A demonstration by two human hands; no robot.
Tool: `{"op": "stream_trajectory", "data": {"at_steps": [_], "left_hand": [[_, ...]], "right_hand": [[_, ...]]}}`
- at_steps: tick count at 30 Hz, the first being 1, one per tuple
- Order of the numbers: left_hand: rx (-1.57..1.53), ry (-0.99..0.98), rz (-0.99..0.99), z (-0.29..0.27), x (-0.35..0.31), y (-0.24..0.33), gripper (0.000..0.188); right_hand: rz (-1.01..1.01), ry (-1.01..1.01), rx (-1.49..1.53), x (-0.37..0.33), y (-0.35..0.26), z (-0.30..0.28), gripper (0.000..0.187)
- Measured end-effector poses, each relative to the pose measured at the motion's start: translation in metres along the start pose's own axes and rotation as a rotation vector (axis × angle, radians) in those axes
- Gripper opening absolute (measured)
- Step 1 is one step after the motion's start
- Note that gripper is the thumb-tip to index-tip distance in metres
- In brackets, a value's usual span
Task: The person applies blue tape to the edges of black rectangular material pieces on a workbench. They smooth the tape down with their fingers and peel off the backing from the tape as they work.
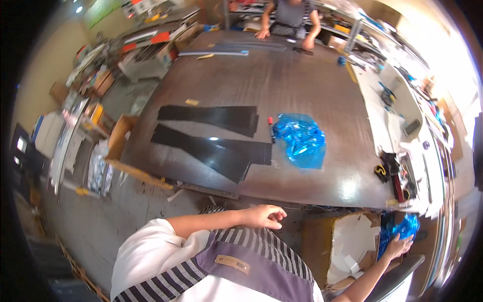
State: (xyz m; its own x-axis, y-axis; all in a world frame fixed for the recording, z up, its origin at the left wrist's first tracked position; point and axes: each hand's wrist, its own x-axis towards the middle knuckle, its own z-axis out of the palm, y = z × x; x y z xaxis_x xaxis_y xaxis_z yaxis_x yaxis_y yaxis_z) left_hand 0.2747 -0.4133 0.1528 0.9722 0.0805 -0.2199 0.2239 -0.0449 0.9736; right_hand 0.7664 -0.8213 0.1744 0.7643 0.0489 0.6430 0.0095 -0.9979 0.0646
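Note:
My left hand [262,217] hangs in front of my apron, short of the table's near edge. Its fingers are loosely bent and apart, with nothing in them. Down at the right, my right hand [398,246] grips crumpled shiny blue plastic film [406,226], above and beside an open cardboard box [322,251] holding white scraps. Another crumpled sheet of blue film [302,143] lies on the brown table [322,85]. Next to it is a marker pen with a red cap [271,130]. Two groups of flat dark cut pieces [216,117] lie to the left of the pen.
Across the table another person's hands [308,43] rest near dark strips [256,45]. A white side counter with tools, including a tape roll [381,173], runs along the right. Another cardboard box [121,143] stands at the table's left edge.

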Motion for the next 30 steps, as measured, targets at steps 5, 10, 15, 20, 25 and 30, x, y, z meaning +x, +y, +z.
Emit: {"op": "stream_trajectory", "data": {"at_steps": [5, 10, 15, 20, 25, 30], "left_hand": [[0.355, -0.015, -0.079, 0.000, -0.031, -0.019, 0.049], [0.402, 0.072, -0.077, -0.031, -0.053, -0.021, 0.047], [0.479, 0.172, -0.145, -0.093, -0.110, -0.049, 0.047], [0.503, 0.401, -0.200, -0.154, -0.195, -0.106, 0.043], [0.424, 0.511, -0.300, -0.205, -0.249, -0.145, 0.037], [0.732, 0.477, -0.092, -0.258, -0.220, -0.159, 0.052]], "right_hand": [[-0.547, -0.327, 0.730, -0.128, -0.136, 0.005, 0.036], [-0.881, -0.868, 0.907, -0.301, -0.283, -0.097, 0.042], [-1.147, -1.036, 0.901, -0.375, -0.384, -0.178, 0.059], [-1.155, -0.963, 0.469, -0.412, -0.434, -0.210, 0.082], [-1.061, -0.999, 0.380, -0.436, -0.442, -0.203, 0.096], [-0.984, -0.982, 0.408, -0.439, -0.443, -0.208, 0.094]]}}
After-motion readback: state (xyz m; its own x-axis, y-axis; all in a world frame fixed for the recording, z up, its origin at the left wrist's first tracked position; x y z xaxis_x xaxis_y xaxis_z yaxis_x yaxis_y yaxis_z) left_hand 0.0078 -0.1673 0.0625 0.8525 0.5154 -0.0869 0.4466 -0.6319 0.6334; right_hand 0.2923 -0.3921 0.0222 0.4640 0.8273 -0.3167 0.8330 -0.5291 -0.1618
